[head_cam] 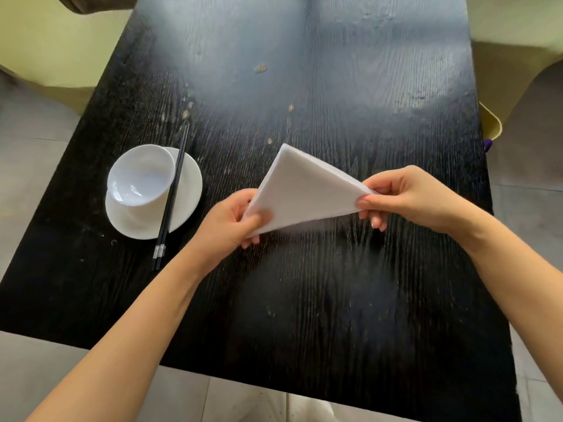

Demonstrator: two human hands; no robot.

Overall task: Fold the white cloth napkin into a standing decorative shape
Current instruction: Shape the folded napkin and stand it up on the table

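From the head camera, the white cloth napkin [301,190], folded into a triangle, was held above the black wooden table [304,300]. The left hand [227,222] pinched its near-left corner; the right hand [408,199] pinched its right corner.

Single head-mounted wide-angle view, pitched steeply forward and down onto the black wood-grain rectangular table [304,86]. Close range: both bare forearms enter from the bottom edge, and the table's near edge cuts across the lower frame. The table's far edge runs out past the top. Pale floor tiles flank the table left and right. Lens distortion bows the table's sides. No second view, so nothing is shared.
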